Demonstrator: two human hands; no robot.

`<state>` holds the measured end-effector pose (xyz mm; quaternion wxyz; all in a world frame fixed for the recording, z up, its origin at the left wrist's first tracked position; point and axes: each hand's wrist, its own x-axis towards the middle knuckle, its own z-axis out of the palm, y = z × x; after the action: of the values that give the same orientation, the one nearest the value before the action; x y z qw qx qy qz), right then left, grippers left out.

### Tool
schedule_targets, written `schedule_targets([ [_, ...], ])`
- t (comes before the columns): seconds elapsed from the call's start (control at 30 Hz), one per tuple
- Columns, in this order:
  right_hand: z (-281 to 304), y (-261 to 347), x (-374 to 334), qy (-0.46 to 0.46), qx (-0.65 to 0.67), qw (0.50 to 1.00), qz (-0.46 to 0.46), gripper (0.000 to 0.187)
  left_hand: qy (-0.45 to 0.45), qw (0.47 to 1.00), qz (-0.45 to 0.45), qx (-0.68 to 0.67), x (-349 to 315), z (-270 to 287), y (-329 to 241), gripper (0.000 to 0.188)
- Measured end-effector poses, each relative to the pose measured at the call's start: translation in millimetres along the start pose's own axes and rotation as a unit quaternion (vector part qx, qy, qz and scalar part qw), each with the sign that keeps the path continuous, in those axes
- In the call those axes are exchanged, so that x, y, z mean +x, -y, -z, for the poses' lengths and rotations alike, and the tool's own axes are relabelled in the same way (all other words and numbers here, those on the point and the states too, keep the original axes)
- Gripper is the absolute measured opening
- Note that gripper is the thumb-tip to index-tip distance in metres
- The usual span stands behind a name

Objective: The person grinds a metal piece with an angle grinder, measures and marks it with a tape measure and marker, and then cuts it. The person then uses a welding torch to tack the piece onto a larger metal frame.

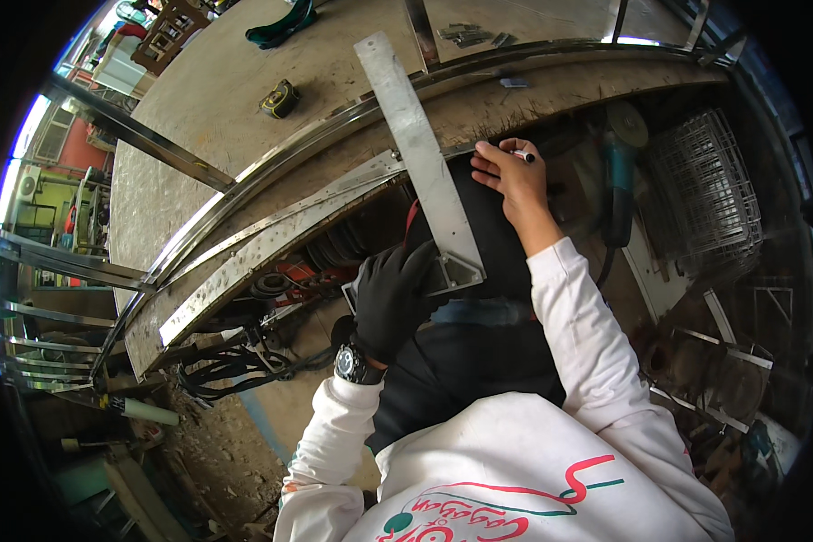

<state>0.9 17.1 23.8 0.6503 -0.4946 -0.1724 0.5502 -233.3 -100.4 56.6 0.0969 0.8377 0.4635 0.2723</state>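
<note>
Your left hand (pixel 390 303) is at the bracket (pixel 463 284) of the metal bar (pixel 415 131), maybe steadying it across the worktop (pixel 199 135) edge; its grip I cannot tell. Your right hand (pixel 518 183) holds a marker (pixel 527 157).

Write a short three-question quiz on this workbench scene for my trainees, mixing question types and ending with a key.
1. Which of the person's hands wears a black glove?
2. Fill in: the right hand holds a ___.
3. True or false: the tape measure lies on the tabletop.

Key:
1. The left hand.
2. Pen or marker.
3. True.
</note>
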Motion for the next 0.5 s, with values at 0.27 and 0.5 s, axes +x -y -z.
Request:
schedule_targets([
  [0.27,31.6,18.6,-46.7,-0.028,0.004,0.999,0.043,0.042,0.012,1.0,-0.004,-0.018,29.8,-11.2,3.2,0.083],
  [0.5,92.9,45.0,-105.4,-0.073,0.028,0.996,-0.051,0.035,0.058,0.996,0.011,-0.07,28.7,-15.5,-13.9,0.079],
])
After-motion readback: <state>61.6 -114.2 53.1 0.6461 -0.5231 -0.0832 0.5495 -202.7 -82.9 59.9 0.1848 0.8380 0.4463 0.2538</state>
